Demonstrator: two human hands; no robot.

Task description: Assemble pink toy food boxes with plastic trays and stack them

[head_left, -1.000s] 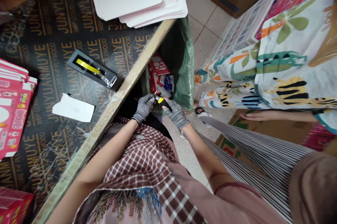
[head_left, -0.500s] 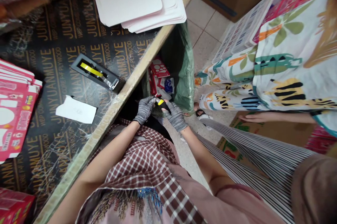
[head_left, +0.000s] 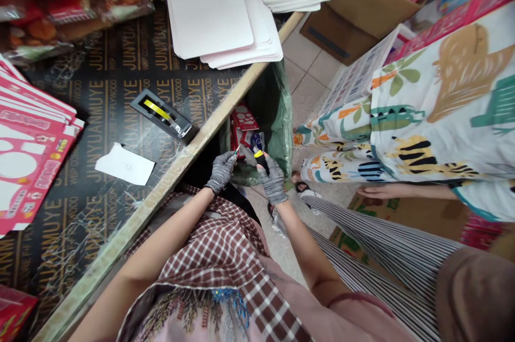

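Observation:
My left hand [head_left: 222,171], in a grey knit glove, pinches a small thin piece [head_left: 237,150] with a pale, greenish tip. Also gloved, my right hand [head_left: 274,178] is wrapped round a tool with a black-and-yellow handle [head_left: 258,157]. A flat grey end like a blade points from it toward the left hand; its exact kind is unclear. The two hands are slightly apart, above the edge of a green bag [head_left: 286,117] with red-and-white card and a blue wrapper [head_left: 257,141] inside.
On the black plywood table [head_left: 120,101] are a tape dispenser [head_left: 163,115], a torn white paper [head_left: 124,164], pink cards [head_left: 28,154] and stacked white cards [head_left: 209,25]. A person in patterned clothes [head_left: 418,111] and one in striped trousers [head_left: 362,229] are at the right.
My hands have moved apart, and more of the black-and-yellow tool shows in the right one. The view has shifted, bringing more of the stacked cards and the far carton into sight.

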